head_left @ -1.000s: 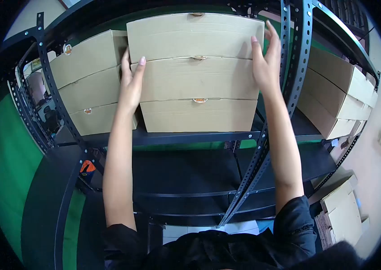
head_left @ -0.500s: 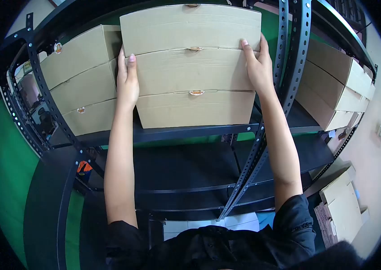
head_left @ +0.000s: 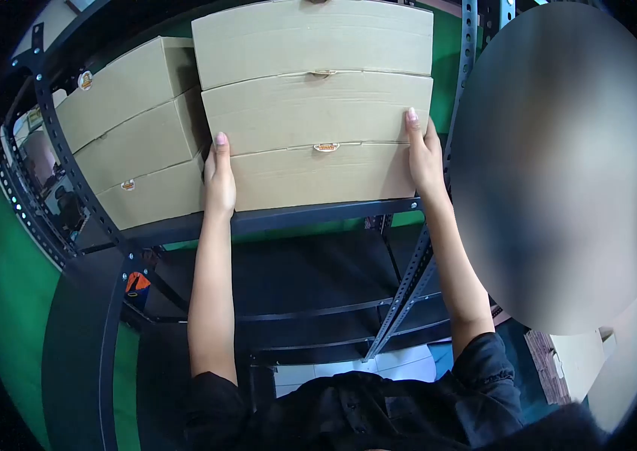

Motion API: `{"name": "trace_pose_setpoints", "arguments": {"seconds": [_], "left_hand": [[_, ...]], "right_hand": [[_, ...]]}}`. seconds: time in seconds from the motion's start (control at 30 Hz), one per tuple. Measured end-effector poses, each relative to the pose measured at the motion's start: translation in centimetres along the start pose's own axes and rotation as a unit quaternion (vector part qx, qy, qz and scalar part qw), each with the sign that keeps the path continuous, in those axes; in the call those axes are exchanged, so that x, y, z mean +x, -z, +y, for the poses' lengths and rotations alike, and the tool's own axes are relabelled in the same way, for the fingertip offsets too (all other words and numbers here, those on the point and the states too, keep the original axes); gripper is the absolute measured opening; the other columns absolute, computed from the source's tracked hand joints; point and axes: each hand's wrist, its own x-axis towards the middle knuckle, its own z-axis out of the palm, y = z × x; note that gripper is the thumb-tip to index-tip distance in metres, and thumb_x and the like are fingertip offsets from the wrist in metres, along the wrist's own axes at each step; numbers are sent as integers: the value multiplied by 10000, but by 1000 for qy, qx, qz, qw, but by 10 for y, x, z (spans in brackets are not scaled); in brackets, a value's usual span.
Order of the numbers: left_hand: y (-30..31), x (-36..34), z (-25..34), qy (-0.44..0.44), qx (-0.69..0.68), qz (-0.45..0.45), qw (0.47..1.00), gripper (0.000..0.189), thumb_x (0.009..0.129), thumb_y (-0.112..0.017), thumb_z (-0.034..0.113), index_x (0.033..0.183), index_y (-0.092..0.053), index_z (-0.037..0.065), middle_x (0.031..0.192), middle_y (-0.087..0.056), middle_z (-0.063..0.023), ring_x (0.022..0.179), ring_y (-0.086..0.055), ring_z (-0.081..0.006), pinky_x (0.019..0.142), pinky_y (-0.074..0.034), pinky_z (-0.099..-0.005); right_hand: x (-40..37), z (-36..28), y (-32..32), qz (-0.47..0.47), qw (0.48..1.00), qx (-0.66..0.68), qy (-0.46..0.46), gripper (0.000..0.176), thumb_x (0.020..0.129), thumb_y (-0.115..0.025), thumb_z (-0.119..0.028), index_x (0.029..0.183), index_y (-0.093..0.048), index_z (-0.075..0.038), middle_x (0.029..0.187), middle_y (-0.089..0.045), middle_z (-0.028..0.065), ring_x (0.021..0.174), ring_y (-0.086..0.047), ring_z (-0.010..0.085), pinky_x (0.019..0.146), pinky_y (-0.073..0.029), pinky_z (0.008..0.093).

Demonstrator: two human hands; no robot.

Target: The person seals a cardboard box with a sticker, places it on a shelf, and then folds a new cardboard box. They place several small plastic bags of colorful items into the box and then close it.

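Three brown cardboard boxes are stacked on a black metal shelf (head_left: 318, 212) in front of me: a top box (head_left: 296, 45), a middle box (head_left: 288, 116) and a bottom box (head_left: 311, 180). My left hand (head_left: 221, 180) grips the left side of the stack around the middle and bottom boxes, its thumb on the front. On the opposite side my right hand (head_left: 426, 156) grips the same two boxes, thumb also on the front face. The fingers of both hands are mostly hidden behind the box sides. A small orange-and-white sticker (head_left: 326, 148) marks the seam above the bottom box.
Another stack of cardboard boxes (head_left: 138, 139) stands close on the left. A perforated metal post (head_left: 401, 289) rises right of centre. Lower black shelves (head_left: 296, 274) lie beneath. Flat cardboard pieces (head_left: 574, 361) lean at lower right. A large blurred oval (head_left: 567, 173) covers the right side.
Both hands have slid down the stack, from the top and middle boxes to the middle and bottom ones. The view has shifted slightly, and the blurred oval has appeared on the right.
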Motion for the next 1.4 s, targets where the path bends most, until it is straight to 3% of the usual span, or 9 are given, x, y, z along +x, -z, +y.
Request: {"name": "trace_pose_setpoints", "arguments": {"seconds": [0.4, 0.7, 0.83, 0.9, 1.03, 1.13, 1.27, 1.33, 1.4], "left_hand": [[-5, -7, 5, 23, 38, 71, 996, 806, 872, -345, 573, 1315, -246, -92, 1391, -253, -185, 1302, -214, -240, 1067, -143, -328], [-8, -3, 4, 56, 44, 95, 993, 860, 852, -360, 598, 1326, -203, -101, 1418, -189, -194, 1321, -171, -256, 1074, -131, -346], [-7, -4, -2, 47, 11, 71, 996, 787, 883, -368, 537, 1320, -224, -102, 1411, -214, -188, 1314, -194, -240, 1070, -145, -328], [-6, -8, -3, 34, -20, 67, 997, 647, 924, -360, 443, 1307, -290, -74, 1363, -324, -152, 1266, -287, -207, 1043, -191, -298], [-2, -21, -3, 42, -51, 67, 996, 635, 915, -422, 380, 1320, -254, -79, 1389, -275, -158, 1289, -247, -203, 1060, -164, -313], [-5, -25, 2, 14, -90, 66, 994, 553, 933, -401, 310, 1326, -266, -56, 1380, -298, -141, 1278, -267, -185, 1055, -169, -307], [-5, -35, 1, 2, -70, 84, 994, 532, 926, -399, 274, 1339, -262, -32, 1385, -292, -138, 1274, -277, -214, 1040, -188, -318], [-11, -51, 19, -37, -44, 87, 995, 536, 918, -402, 259, 1346, -244, -23, 1384, -290, -152, 1277, -276, -234, 1040, -190, -340], [-21, -77, 32, -84, -31, 111, 990, 529, 919, -394, 228, 1344, -219, -34, 1381, -278, -169, 1281, -268, -256, 1045, -214, -365]], "right_hand": [[1, -1, 4, 32, 999, 2, -4, 637, 876, -453, -486, 1150, -461, 89, 1080, -555, 210, 1028, -515, 229, 908, -367, 305], [1, 3, -6, 32, 999, -21, 8, 618, 860, -470, -501, 1147, -485, 45, 1033, -592, 197, 988, -552, 219, 867, -399, 308], [0, 2, -6, 44, 998, -37, 3, 609, 857, -470, -508, 1135, -503, 32, 1002, -605, 191, 963, -565, 219, 850, -412, 314], [-2, -2, -4, 31, 998, -44, -36, 590, 864, -469, -494, 1124, -514, 35, 1002, -608, 183, 955, -565, 206, 846, -414, 307], [-6, 7, -9, 65, 997, -40, 0, 545, 881, -471, -450, 1123, -512, 37, 999, -607, 185, 934, -564, 190, 837, -415, 294], [-6, 7, -9, 78, 994, -72, 13, 570, 885, -463, -441, 1205, -436, 30, 1013, -590, 233, 975, -570, 265, 854, -412, 320], [-36, -24, 7, -13, 992, -100, -76, 677, 880, -490, -365, 1326, -217, 65, 1123, -508, 294, 1081, -510, 323, 917, -378, 337], [-71, -10, 20, -24, 972, -219, 77, 670, 856, -540, -262, 1340, -195, 48, 1229, -415, 291, 1162, -430, 341, 963, -347, 356], [-112, -35, 44, -68, 959, -222, 160, 657, 827, -572, -178, 1346, -218, 11, 1295, -345, 257, 1210, -362, 348, 999, -316, 378]]}}
